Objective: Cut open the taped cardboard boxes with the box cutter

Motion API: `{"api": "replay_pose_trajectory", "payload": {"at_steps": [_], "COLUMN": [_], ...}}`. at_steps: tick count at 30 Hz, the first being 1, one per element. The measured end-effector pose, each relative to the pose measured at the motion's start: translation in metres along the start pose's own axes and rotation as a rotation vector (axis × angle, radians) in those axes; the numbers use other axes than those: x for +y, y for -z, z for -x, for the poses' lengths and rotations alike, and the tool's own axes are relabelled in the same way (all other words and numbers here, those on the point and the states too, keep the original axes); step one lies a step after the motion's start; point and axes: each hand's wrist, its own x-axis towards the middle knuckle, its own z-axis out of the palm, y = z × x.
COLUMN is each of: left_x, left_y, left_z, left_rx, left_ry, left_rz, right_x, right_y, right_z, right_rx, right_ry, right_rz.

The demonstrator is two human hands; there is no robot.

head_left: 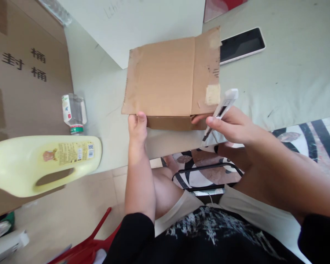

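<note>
A brown cardboard box (165, 77) rests near the front edge of the table, one broad flap spread out on its top. Bits of tape stick to its right part. My left hand (137, 126) grips the box's near left corner, thumb on top and the other fingers hidden beneath. A white utility knife (222, 110) sits between the thumb and fingers of my right hand (233, 124), its dark tip pointing down towards me. Fingers of that hand also reach the box's near right side.
A phone (243, 44) lies beyond the box on the right, by a large white board (154, 22). On the left are a clear bottle (76, 110), a yellow jug (44, 161) and a large printed carton (30, 88). Something red (93, 242) stands at lower left.
</note>
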Motion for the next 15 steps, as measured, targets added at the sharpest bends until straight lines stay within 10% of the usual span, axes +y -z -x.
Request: {"api": "replay_pose_trajectory", "payload": {"at_steps": [7,15], "left_x": [0.01,0.012], "left_y": [-0.005,-0.005], "left_z": [-0.001,-0.006], "left_rx": [0.03,0.096], "left_ry": [0.03,0.03], "left_rz": [-0.088,-0.021], "right_x": [0.005,-0.001], "right_y": [-0.003,-0.005], "right_z": [-0.001,-0.005], "right_rx": [0.052,0.442], "right_ry": [0.032,-0.241], "right_rz": [0.083,-0.02]}}
